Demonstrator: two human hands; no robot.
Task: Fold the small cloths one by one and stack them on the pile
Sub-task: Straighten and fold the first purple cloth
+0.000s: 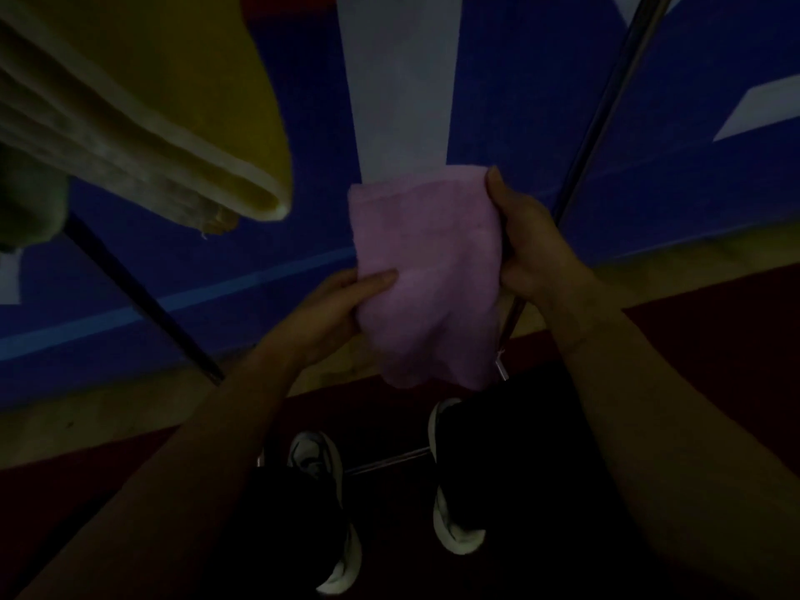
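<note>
A small pink cloth [426, 275] hangs folded in the air in the middle of the dim head view. My left hand [333, 311] holds its lower left edge, thumb lying flat on the front. My right hand [526, 249] grips the right edge, thumb up by the top corner. A pile of folded cloths [130, 123], yellow on top with pale and green ones beside it, sits at the upper left, apart from the pink cloth.
A dark thin rod [143, 296] runs diagonally under the pile. A metal pole [606, 106] slants behind my right hand. Below are a blue and white wall, a dark red floor and my two shoes [450, 482].
</note>
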